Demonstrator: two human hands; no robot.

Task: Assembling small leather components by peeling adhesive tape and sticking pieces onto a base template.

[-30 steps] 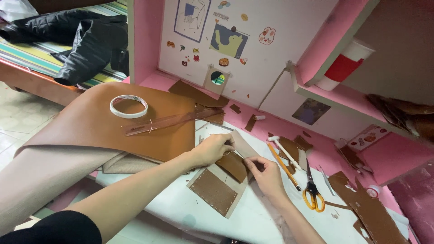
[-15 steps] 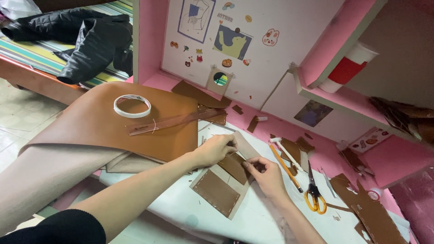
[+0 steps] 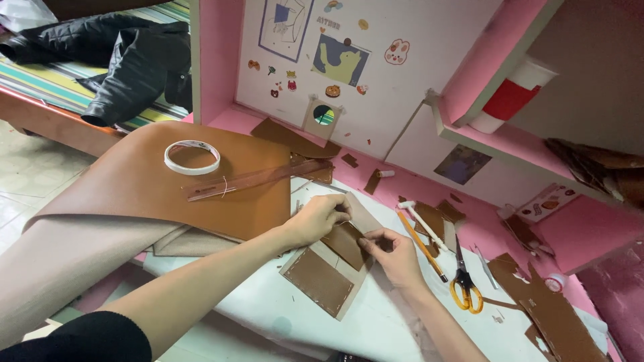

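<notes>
A stitched brown leather piece [image 3: 320,281] with pale backing lies on the white work mat [image 3: 376,332]. My left hand [image 3: 315,218] rests on its upper end, fingers curled over the edge. My right hand [image 3: 396,253] pinches the same upper panel from the right, fingertips close to those of the left hand. Whether a needle or thread sits between the fingers is too small to tell.
A large brown leather sheet [image 3: 168,194] at the left carries a tape roll [image 3: 192,157] and a clear ruler [image 3: 258,179]. Yellow-handled scissors [image 3: 463,285], an orange pencil [image 3: 421,245] and a white pen [image 3: 422,225] lie right of my hands. Leather scraps [image 3: 550,315] are scattered at the right.
Both hands stay on the leather piece's upper end with only slight finger shifts. The view has tilted a little.
</notes>
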